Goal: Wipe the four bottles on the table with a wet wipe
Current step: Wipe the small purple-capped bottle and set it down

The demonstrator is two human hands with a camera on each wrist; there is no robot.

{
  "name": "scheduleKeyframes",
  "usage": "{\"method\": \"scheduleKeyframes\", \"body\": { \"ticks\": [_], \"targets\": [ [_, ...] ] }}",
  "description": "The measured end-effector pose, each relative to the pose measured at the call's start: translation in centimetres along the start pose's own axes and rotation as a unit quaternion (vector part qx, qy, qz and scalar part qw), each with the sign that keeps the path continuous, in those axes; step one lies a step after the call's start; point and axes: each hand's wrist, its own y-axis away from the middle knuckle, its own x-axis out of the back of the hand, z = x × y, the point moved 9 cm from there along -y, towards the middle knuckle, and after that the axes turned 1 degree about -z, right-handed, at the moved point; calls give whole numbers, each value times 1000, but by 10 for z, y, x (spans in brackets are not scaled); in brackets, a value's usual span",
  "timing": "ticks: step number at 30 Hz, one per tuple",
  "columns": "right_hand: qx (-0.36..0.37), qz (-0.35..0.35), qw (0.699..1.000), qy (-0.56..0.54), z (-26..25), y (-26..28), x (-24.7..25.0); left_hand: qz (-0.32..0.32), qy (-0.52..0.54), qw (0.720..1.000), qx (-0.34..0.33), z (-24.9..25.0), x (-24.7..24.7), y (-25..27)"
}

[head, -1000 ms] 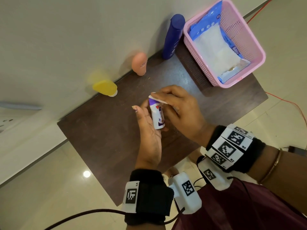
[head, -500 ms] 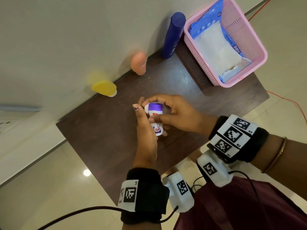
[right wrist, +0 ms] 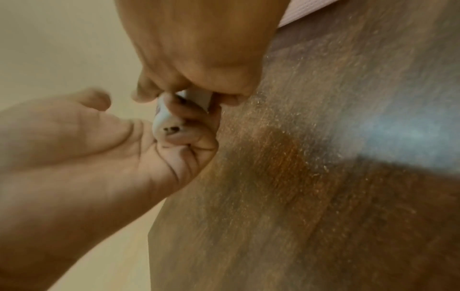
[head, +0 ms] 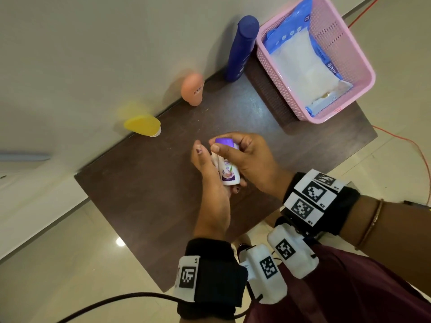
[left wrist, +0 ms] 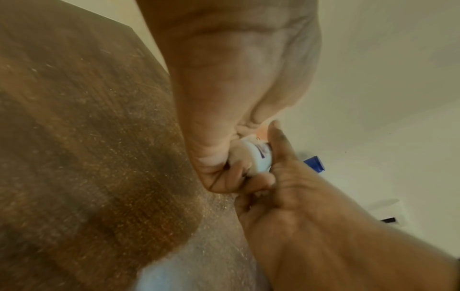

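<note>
A small white bottle (head: 228, 174) with a purple cap (head: 224, 142) is held above the middle of the brown table (head: 144, 197). My left hand (head: 211, 176) curls round its lower half; the curled fingers show in the right wrist view (right wrist: 184, 126). My right hand (head: 249, 157) wraps the cap end, thumb on the neck. A sliver of white wet wipe (head: 236, 146) shows under its fingers; the remainder is hidden. A yellow bottle (head: 142, 125), a peach bottle (head: 193, 89) and a tall blue bottle (head: 242, 47) stand along the wall.
A pink basket (head: 366, 73) at the table's far right corner holds a blue and white pack of wipes (head: 303, 66). A red cable (head: 417, 150) runs over the floor on the right. The wall borders the table's far edge.
My right hand slid from the bottle's top down over its body and is now back round the cap end. The left hand kept its hold on the bottle throughout.
</note>
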Motion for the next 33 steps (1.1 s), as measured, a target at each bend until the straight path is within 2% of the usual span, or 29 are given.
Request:
{"method": "scheduleKeyframes", "body": {
  "ticks": [4,7,10,13,16,19,21,25,28,31,33],
  "targets": [
    [8,139,989,42,11,1,23,-12,-35,999,32,-2,-5,-2],
    [26,165,985,53,9,2,27,-46,-20,998,39,-4,-13,-1],
    [117,153,968,159,-6,6,18,-80,9,996,35,-7,-18,-2],
    [218,104,930,278,-18,13,0,-52,21,998,9,-5,-9,-7],
    [284,38,906,312,-21,22,-13,-24,52,998,-11,-1,3,-12],
    [306,-5,892,332,-18,28,-19,18,79,997,-19,3,14,-14],
    [294,3,900,322,-18,27,-17,24,88,995,-31,5,16,-14],
    [209,4,943,258,-10,10,-15,-9,90,995,-38,10,12,-13],
    [79,-82,987,112,7,-2,-24,-11,86,995,-38,14,18,-15],
    [-4,-158,987,30,14,-5,-32,-25,44,998,-34,13,21,-17],
    [-32,-202,979,0,13,-5,-38,-8,-23,999,-40,12,28,-18]
  ]
}}
